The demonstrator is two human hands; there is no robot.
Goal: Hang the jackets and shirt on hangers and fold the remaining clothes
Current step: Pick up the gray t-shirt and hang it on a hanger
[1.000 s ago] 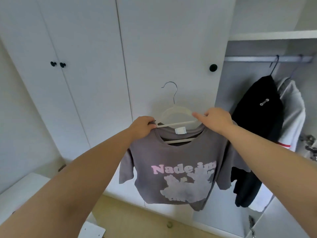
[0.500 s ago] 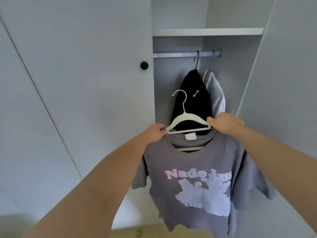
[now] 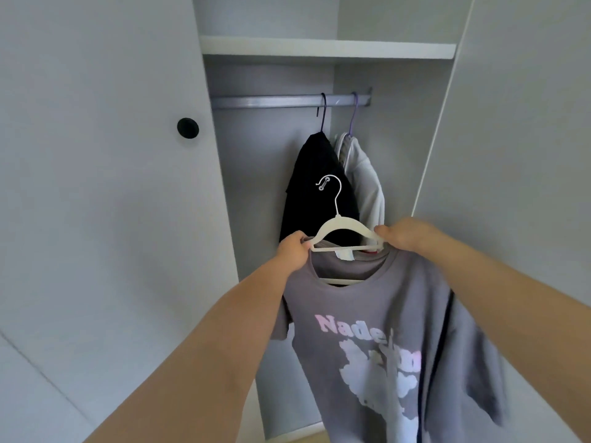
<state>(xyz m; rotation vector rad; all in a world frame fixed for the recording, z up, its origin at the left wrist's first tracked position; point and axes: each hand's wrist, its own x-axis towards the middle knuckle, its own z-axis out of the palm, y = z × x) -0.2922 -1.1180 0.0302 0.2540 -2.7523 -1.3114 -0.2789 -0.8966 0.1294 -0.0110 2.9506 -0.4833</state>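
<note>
The left hand (image 3: 292, 249) and right hand (image 3: 406, 239) each close their grip on one end of the hanger (image 3: 343, 230) bearing the shirt (image 3: 383, 330), its hook (image 3: 334, 183) upright and well below the bare left stretch of the rail (image 3: 265, 101).

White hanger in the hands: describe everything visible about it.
The white hanger has a thin pale metal hook, sloped shoulders and a lower bar showing through the collar of the grey shirt it carries. It is upright, below the closet rail, not yet hooked. The left hand and right hand pinch its two ends.
</note>
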